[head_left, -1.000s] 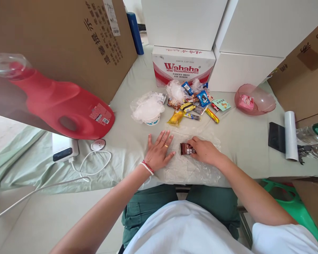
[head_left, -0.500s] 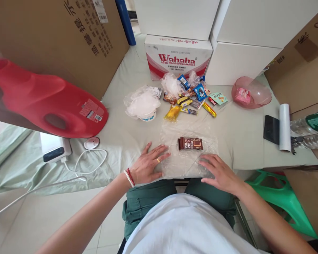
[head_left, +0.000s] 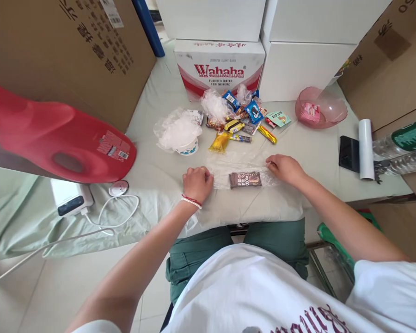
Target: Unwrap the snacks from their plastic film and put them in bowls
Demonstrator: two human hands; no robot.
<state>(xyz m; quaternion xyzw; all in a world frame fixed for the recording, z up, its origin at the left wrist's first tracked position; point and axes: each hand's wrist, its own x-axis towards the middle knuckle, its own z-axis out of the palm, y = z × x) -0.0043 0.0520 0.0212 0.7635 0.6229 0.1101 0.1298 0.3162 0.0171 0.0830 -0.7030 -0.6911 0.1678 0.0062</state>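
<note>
A brown packaged cocoa snack (head_left: 245,180) lies flat on a thin clear plastic film (head_left: 220,161) in the middle of the table. At the film's left side, my left hand (head_left: 197,184) is closed on its edge, with the fingertips curled out of sight. On the other side my right hand (head_left: 286,169) pinches the film's right edge between thumb and fingers. The snack sits between both hands, touched by neither. The film is wrinkled, and part of it near the snack looks folded.
Behind the film, several snack packets (head_left: 234,126) lie piled before a Wahaha carton (head_left: 222,69). A plastic-covered paper cup (head_left: 187,147) stands left of them. Further left are a red jug (head_left: 90,138) and a white power bank (head_left: 71,196); a pink bowl (head_left: 333,111) and white roll (head_left: 366,150) stand right.
Both hands, spread beside the film before, have moved away from my body and closed on its sides. The film's near edge has come up toward the snack.
</note>
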